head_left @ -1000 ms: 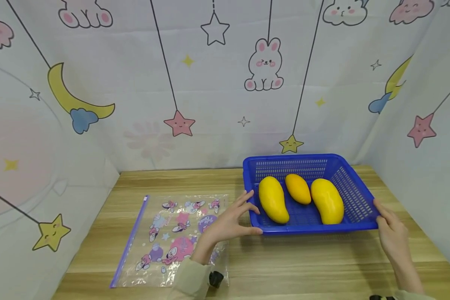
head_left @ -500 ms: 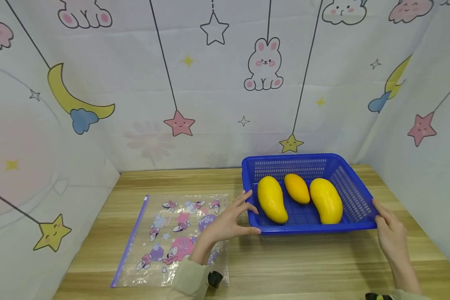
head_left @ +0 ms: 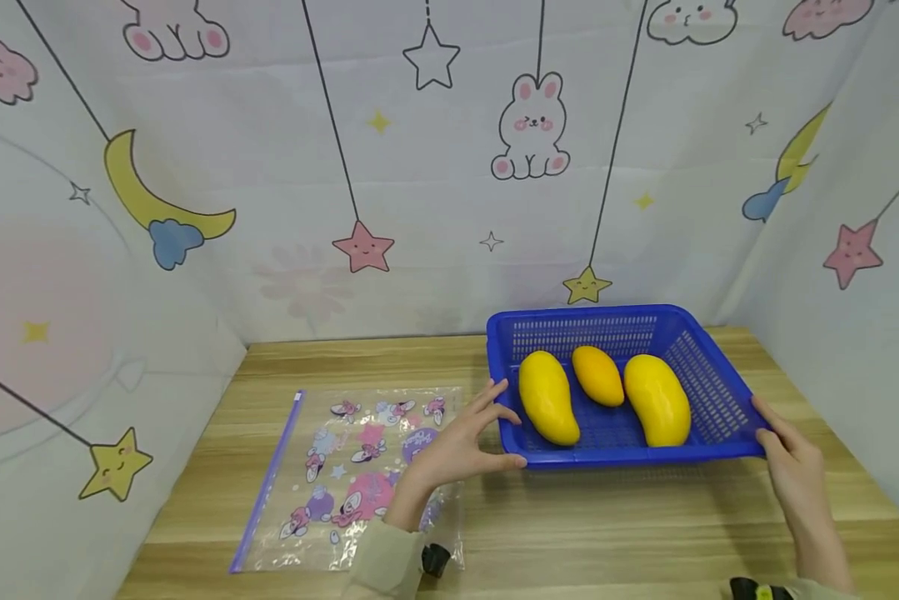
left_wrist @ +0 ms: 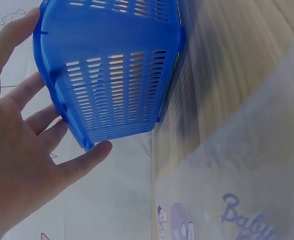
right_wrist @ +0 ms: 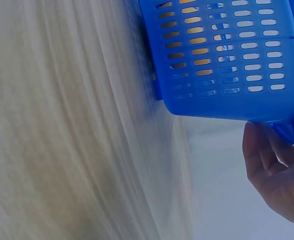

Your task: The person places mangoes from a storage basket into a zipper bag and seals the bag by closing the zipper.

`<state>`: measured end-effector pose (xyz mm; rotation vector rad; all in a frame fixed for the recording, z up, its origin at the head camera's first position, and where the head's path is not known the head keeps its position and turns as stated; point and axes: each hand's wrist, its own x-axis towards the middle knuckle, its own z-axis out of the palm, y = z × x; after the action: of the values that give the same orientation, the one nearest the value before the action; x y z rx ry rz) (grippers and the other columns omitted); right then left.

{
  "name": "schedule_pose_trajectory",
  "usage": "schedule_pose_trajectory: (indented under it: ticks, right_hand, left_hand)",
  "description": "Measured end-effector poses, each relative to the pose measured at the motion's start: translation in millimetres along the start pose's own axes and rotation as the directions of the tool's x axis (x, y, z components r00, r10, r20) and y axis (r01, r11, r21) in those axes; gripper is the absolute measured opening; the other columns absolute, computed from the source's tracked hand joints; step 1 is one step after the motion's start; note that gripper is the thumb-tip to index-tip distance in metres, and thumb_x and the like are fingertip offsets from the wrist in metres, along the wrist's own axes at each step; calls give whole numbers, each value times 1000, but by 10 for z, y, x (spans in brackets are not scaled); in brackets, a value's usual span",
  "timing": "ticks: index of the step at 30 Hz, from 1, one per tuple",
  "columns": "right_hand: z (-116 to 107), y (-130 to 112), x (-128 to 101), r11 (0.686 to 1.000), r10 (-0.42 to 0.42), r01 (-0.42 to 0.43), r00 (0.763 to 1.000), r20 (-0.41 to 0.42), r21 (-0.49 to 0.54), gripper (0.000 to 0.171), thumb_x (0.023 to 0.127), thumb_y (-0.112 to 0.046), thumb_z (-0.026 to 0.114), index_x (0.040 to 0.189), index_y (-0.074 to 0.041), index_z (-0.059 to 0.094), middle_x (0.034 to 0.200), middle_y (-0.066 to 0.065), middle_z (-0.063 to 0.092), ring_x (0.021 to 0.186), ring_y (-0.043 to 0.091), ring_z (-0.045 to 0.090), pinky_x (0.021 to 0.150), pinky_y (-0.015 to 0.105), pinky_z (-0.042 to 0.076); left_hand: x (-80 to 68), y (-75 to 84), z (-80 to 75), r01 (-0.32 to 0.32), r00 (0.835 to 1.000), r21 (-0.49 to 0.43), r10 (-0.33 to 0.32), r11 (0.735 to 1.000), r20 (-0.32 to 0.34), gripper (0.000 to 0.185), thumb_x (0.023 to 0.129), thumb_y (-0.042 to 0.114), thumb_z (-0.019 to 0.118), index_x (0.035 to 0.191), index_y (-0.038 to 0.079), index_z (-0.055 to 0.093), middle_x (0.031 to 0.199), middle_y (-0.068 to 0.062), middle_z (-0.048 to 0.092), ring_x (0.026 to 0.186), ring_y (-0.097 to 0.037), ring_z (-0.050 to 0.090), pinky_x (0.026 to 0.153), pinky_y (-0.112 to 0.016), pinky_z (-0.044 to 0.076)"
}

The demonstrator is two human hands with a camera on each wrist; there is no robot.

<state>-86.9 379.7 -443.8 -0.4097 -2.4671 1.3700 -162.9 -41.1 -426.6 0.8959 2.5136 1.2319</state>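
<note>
A blue plastic basket with slotted walls holds a large yellow mango on the left, a smaller orange-yellow mango in the middle and another large yellow mango on the right. My left hand holds the basket's left rim, fingers over the edge and thumb at the near corner. At the near right corner, my right hand grips the rim. The right wrist view shows the fingers of that hand under the rim's corner.
Left of the basket, a clear zip bag with pink and purple cartoon prints lies flat on the wooden table, partly under the left forearm. A white cloth with cartoon prints hangs behind the table and along both sides.
The head view has shifted very slightly. Both hands keep their places on the basket, and the mangoes and bag stay put.
</note>
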Motion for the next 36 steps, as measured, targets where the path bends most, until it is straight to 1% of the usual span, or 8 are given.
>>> schedule_pose_trajectory:
  ticks: [6, 9, 13, 20, 25, 27, 33, 36]
  right_hand:
    - [-22, 2, 34, 1000, 0, 0, 999, 35, 16, 47, 103, -28, 37, 149, -29, 31, 146, -26, 29, 122, -19, 33, 80, -6, 33]
    - [-29, 26, 39, 994, -22, 15, 998, 59, 111, 47, 103, -25, 39, 150, -24, 33, 147, -24, 31, 113, -21, 41, 77, -4, 39]
    - [-31, 73, 17, 967, -14, -7, 997, 81, 255, 46, 103, -21, 42, 149, -21, 36, 148, -23, 33, 99, -24, 45, 75, -2, 43]
    - [-42, 86, -2, 944, 49, -78, 994, 98, 319, 47, 102, -25, 43, 149, -27, 35, 149, -22, 31, 102, -23, 45, 75, -3, 41]
    - [-35, 84, 6, 912, 23, -45, 998, 59, 409, 45, 101, -20, 46, 146, -23, 41, 140, -24, 42, 95, -21, 49, 74, -2, 44]
    - [-28, 80, 8, 905, 20, -39, 999, 50, 423, 45, 101, -19, 46, 146, -22, 41, 137, -24, 45, 94, -20, 49, 74, -1, 44]
    - [-18, 61, 26, 897, 18, -51, 997, 79, 439, 46, 102, -20, 46, 147, -23, 40, 143, -23, 40, 96, -20, 49, 75, -1, 44]
    - [-14, 71, 25, 891, 7, -46, 996, 87, 452, 46, 102, -19, 45, 147, -22, 39, 144, -23, 39, 96, -20, 49, 75, -1, 44]
  left_hand:
    - [-14, 44, -25, 15, 1000, 53, -14, 998, -10, 54, 80, 51, 73, 126, 26, 57, 162, 12, 15, 152, -21, 8, 114, -62, 27]
    - [-26, 82, -40, 24, 1000, 87, -23, 996, -16, 57, 80, 53, 71, 129, 29, 54, 161, 10, 17, 152, -22, 12, 114, -61, 29]
    - [-48, 125, -49, 27, 1000, 127, -27, 991, -6, 58, 81, 54, 70, 131, 29, 53, 161, 9, 18, 151, -24, 16, 114, -58, 30]
    - [-141, 159, -85, 26, 1000, 161, -24, 987, -15, 58, 84, 50, 68, 135, 28, 50, 161, 3, 21, 146, -30, 29, 111, -57, 35]
    - [-217, 150, -111, 17, 999, 184, -9, 983, -42, 56, 87, 49, 66, 135, 26, 49, 160, -3, 25, 145, -31, 30, 110, -57, 37]
    - [-246, 145, -119, 19, 998, 195, -8, 981, -55, 54, 88, 48, 65, 134, 25, 50, 159, -4, 27, 145, -31, 31, 111, -56, 36]
    - [-344, 114, -145, 43, 995, 213, -22, 976, -100, 51, 91, 38, 64, 135, 16, 51, 155, -12, 34, 142, -35, 35, 111, -57, 36]
    - [-400, 73, -154, 56, 994, 240, -30, 969, -109, 51, 91, 36, 65, 135, 15, 51, 154, -13, 36, 140, -36, 38, 109, -56, 38]
